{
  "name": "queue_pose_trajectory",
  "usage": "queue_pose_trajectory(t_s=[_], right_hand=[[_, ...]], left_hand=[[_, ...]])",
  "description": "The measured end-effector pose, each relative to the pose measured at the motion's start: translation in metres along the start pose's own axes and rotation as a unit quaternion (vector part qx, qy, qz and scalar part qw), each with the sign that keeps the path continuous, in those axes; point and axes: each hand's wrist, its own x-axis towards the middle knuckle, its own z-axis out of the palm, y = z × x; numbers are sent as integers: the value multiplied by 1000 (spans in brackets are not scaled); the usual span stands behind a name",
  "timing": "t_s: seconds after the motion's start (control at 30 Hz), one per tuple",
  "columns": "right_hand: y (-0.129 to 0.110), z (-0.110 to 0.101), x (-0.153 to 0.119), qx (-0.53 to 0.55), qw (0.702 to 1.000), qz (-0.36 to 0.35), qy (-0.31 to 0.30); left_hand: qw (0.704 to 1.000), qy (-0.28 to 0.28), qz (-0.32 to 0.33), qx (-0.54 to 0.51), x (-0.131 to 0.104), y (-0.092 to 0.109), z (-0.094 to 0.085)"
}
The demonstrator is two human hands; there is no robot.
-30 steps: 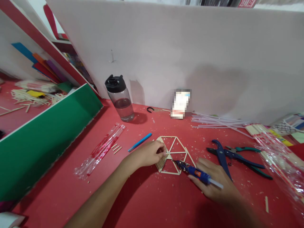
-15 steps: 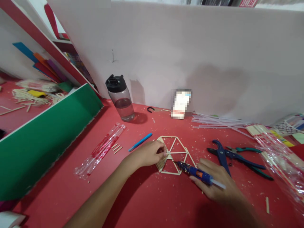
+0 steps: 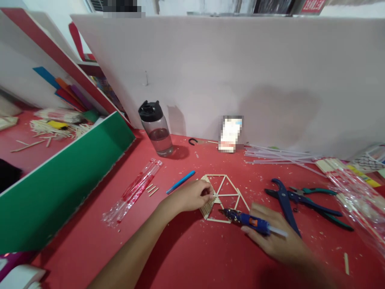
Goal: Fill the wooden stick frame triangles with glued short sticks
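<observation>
One loose wooden stick (image 3: 346,263) lies on the red tabletop (image 3: 186,261), near side, right. Right hand (image 3: 270,233): fingers wrapped around a blue hot glue gun (image 3: 252,222), a clear glue stick (image 3: 279,231) protruding from its rear. The gun's long axis runs leftward and slightly away from the wearer; its nozzle points toward the hub of a wooden-stick frame (image 3: 227,195), to the right of the left fingertips and a little nearer the wearer. Contact between nozzle and frame cannot be confirmed. Left hand (image 3: 194,196): thumb and forefinger closed on the frame at its hub (whether a separate piece is also pinched there cannot be told). The frame lies between the hands, its left section filled with close-set sticks, its right sections open. Short cut sticks (image 3: 152,190) and a blue pen (image 3: 180,182) lie left of it; blue-handled pliers (image 3: 284,198) lie right, beyond the right hand. Farther back: an upright water bottle (image 3: 159,136), a smartphone (image 3: 230,134) against the white partition (image 3: 195,80), and spare glue sticks (image 3: 270,153).
</observation>
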Motion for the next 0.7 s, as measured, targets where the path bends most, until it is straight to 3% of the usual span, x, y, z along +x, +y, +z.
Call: queue_pose_trajectory(t_s=[0.17, 0.27, 0.43, 0.7], right_hand=[[6, 3, -6, 56, 993, 75, 73], [10, -4, -12, 129, 982, 118, 64], [8, -16, -14, 378, 906, 189, 24], [2, -25, 9, 306, 914, 249, 99]], left_hand=[[1000, 1, 1, 10, 0, 1, -1], [1000, -6, 1, 2, 1, 0, -1], [1000, -12, 17, 2, 2, -5, -1], [999, -17, 32, 13, 0, -3, -2]])
